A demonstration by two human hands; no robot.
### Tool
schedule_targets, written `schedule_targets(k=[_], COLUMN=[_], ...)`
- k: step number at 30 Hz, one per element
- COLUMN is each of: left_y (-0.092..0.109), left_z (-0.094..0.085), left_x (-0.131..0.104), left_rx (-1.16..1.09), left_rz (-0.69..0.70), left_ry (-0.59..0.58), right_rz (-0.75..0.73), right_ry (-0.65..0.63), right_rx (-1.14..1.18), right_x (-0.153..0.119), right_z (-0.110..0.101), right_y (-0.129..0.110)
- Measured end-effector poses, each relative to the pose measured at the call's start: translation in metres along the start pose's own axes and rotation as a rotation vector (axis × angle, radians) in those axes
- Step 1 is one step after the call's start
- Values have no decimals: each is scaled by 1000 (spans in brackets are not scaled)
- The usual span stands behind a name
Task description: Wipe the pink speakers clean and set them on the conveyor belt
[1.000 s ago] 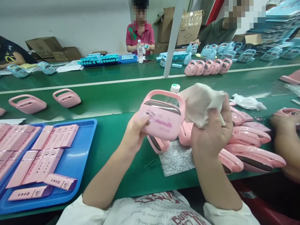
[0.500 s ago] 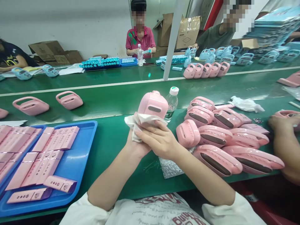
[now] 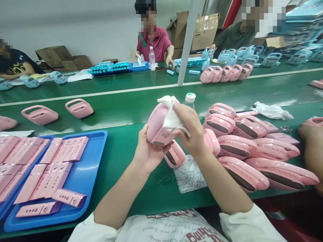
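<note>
My left hand (image 3: 148,156) grips a glossy pink plastic casing (image 3: 156,124) from below, its fingers wrapped around the lower side. The casing is tilted, and small print shows on one face. In my right hand (image 3: 193,126) is a crumpled white wiping cloth (image 3: 173,117), pressed on the casing's upper right side. Just below the hands, another pink casing with a dark panel (image 3: 175,154) is partly hidden. A silvery textured sheet (image 3: 189,176) lies under my right forearm.
Pink handled casings (image 3: 237,146) are heaped at right, near a co-worker's hand (image 3: 309,134). A clear bottle (image 3: 190,99) stands behind my right hand. At left, a blue tray (image 3: 97,161) holds several pink strips. Across the green table, a person (image 3: 157,43) sits by turquoise parts.
The casing has been turned, showing its printed face. My right hand has moved up and right with the cloth, away from my left hand, which now holds the casing from below.
</note>
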State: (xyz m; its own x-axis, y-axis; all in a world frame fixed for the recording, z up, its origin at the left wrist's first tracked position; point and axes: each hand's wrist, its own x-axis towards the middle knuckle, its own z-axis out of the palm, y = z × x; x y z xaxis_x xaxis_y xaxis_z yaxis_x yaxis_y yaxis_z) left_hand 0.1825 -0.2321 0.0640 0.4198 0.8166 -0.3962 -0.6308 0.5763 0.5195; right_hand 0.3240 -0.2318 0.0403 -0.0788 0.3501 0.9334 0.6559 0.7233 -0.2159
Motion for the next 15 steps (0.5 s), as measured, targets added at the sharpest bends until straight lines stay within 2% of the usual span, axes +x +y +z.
schedule_targets(k=[5, 7, 10, 12, 15], left_y=[0, 1, 6, 15, 37], left_z=[-4, -5, -10, -18, -38], left_x=[0, -1, 0, 6, 35], left_rx=[82, 80, 54, 49, 109], left_rz=[-122, -172, -169, -82, 243], left_ry=[18, 12, 18, 36, 72], right_rz=[655, 849, 1047, 1144, 1224], right_ry=[124, 275, 469, 481, 416], right_rx=[428, 570, 754, 868, 987], right_x=[-1, -4, -7, -11, -19], right_z=[3, 5, 0, -10, -25], right_y=[2, 2, 2, -1, -8])
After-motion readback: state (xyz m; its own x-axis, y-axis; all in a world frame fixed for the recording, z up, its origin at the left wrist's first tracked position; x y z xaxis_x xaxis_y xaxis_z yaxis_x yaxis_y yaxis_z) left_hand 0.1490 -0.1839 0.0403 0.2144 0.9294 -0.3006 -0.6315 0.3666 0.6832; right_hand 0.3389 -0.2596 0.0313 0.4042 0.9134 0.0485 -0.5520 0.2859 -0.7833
